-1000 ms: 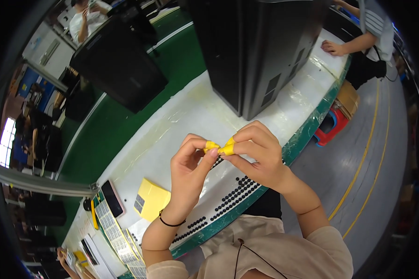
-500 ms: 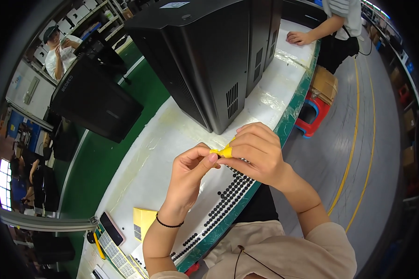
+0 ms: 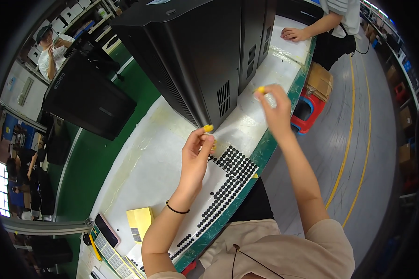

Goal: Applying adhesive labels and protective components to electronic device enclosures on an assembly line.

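My left hand [image 3: 198, 148] is raised above the white table sheet, its fingers curled in toward the thumb. A yellow fingertip cover [image 3: 208, 127] shows on its index finger, and more yellow shows beside the thumb. What these fingers hold, if anything, is hidden. My right hand [image 3: 277, 111] is off to the right over the table, blurred, thumb and forefinger drawn together with yellow at the tip [image 3: 260, 90]. Anything in that pinch is too small to make out. Rows of small round black pads [image 3: 233, 162] lie below the hands along the table's near edge.
A tall black cabinet with vents [image 3: 195, 65] stands on the table [image 3: 144, 162] ahead. A yellow pad [image 3: 139, 222], a phone [image 3: 107, 231] and label sheets [image 3: 108, 255] lie at the left. At the far right are a co-worker's hand [image 3: 294, 34] and a red stool [image 3: 307, 114].
My hands were together over the pads and have parted. The right moved up and right; the left stayed near the cabinet's lower corner. More of the black pads shows, and the view shifted slightly.
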A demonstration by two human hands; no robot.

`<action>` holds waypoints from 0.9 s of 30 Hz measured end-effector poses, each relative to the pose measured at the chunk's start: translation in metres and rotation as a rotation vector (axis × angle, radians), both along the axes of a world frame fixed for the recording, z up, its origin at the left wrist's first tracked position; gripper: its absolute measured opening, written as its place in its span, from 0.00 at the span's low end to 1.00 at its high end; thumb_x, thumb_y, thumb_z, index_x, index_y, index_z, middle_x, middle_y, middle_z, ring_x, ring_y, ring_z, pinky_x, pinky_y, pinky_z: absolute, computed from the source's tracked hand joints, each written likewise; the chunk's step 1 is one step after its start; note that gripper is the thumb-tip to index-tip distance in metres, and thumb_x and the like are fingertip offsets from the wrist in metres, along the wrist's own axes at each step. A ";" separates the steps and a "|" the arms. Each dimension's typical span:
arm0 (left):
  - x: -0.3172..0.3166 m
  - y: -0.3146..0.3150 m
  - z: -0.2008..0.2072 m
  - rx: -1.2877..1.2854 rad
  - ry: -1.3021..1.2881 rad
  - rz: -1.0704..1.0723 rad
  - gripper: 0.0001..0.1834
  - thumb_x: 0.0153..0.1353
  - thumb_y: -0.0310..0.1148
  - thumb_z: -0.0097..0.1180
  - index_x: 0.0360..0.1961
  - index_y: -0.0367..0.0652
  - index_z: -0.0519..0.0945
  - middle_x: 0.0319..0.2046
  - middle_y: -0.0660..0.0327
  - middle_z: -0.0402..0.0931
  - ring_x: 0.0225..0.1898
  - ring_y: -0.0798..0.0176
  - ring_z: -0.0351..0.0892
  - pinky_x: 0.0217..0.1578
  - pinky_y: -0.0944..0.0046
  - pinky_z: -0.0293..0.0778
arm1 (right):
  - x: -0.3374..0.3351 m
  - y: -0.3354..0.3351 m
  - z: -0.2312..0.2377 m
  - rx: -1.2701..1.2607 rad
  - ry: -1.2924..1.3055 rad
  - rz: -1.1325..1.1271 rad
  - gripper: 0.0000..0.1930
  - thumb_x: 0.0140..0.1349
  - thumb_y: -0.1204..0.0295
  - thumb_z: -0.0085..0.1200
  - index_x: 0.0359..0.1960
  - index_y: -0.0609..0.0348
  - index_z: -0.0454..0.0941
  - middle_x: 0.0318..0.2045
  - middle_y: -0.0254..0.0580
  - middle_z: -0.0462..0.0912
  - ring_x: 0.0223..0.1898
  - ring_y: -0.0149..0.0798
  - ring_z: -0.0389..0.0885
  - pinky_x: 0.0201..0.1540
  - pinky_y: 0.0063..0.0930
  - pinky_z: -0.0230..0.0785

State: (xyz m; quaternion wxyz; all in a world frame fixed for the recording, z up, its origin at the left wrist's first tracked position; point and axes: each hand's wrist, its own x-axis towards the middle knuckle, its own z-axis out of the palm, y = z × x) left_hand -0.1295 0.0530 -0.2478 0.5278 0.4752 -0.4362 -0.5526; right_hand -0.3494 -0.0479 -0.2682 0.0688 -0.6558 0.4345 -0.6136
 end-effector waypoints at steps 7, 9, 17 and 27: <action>0.023 -0.008 -0.074 -0.275 -0.618 0.200 0.13 0.63 0.26 0.54 0.48 0.34 0.73 0.35 0.61 0.72 0.38 0.67 0.71 0.42 0.67 0.69 | -0.065 -0.130 -0.072 0.170 0.225 -0.138 0.11 0.55 0.67 0.62 0.32 0.63 0.82 0.33 0.47 0.80 0.40 0.48 0.76 0.44 0.38 0.68; 0.020 -0.007 -0.075 -0.288 -0.684 0.206 0.13 0.61 0.23 0.53 0.47 0.33 0.72 0.35 0.58 0.72 0.37 0.64 0.71 0.42 0.66 0.69 | -0.070 -0.150 -0.082 0.321 0.236 -0.214 0.12 0.54 0.63 0.62 0.32 0.60 0.84 0.37 0.47 0.81 0.42 0.50 0.76 0.45 0.38 0.68; 0.025 -0.010 -0.080 -0.313 -0.703 0.203 0.12 0.60 0.22 0.52 0.46 0.33 0.72 0.36 0.57 0.73 0.38 0.63 0.72 0.43 0.66 0.69 | -0.057 -0.165 -0.094 0.455 0.181 -0.304 0.13 0.54 0.58 0.61 0.32 0.54 0.86 0.38 0.45 0.82 0.44 0.51 0.76 0.48 0.40 0.67; 0.025 -0.010 -0.082 -0.314 -0.686 0.190 0.13 0.60 0.22 0.52 0.47 0.33 0.72 0.37 0.56 0.74 0.39 0.63 0.73 0.45 0.65 0.69 | -0.056 -0.168 -0.097 0.530 0.161 -0.370 0.14 0.55 0.55 0.61 0.33 0.51 0.87 0.38 0.44 0.83 0.45 0.50 0.76 0.49 0.40 0.66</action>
